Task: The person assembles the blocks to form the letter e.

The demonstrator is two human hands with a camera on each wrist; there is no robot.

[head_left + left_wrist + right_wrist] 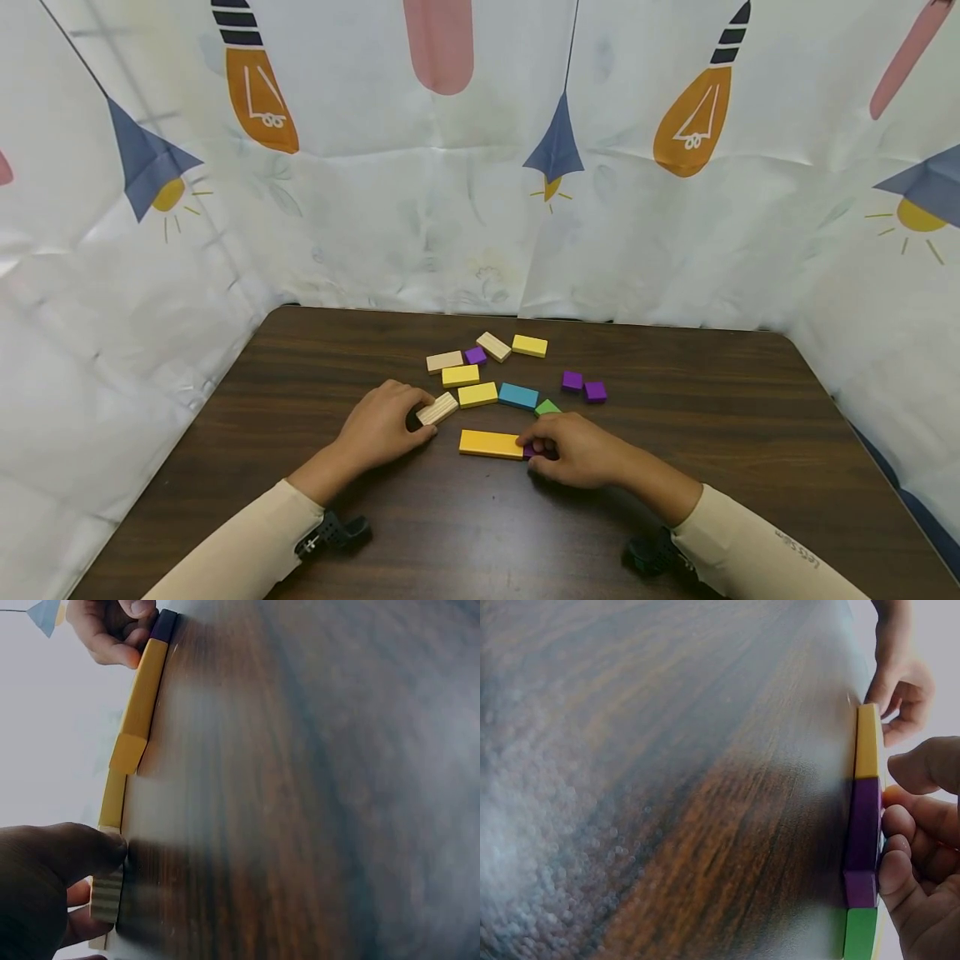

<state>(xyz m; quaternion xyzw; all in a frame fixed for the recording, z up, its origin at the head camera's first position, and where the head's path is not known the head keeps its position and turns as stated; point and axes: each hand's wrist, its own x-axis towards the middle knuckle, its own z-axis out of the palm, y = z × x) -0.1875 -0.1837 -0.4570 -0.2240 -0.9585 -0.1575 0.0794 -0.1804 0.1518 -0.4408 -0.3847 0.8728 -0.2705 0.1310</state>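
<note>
My left hand grips a plain wooden block between thumb and fingers, at the left end of the group of blocks. In the left wrist view the thumb lies along the near side of this block. My right hand holds a purple block with bent fingers, largely hidden by the hand in the head view. That purple block sits end to end with a long yellow block. Just behind the right fingers is a green block, partly covered.
Behind the hands lie a yellow block, a blue block and another yellow block. Farther back are plain wooden blocks, a small purple block and a yellow one. Two purple blocks lie right. A printed curtain surrounds the dark table.
</note>
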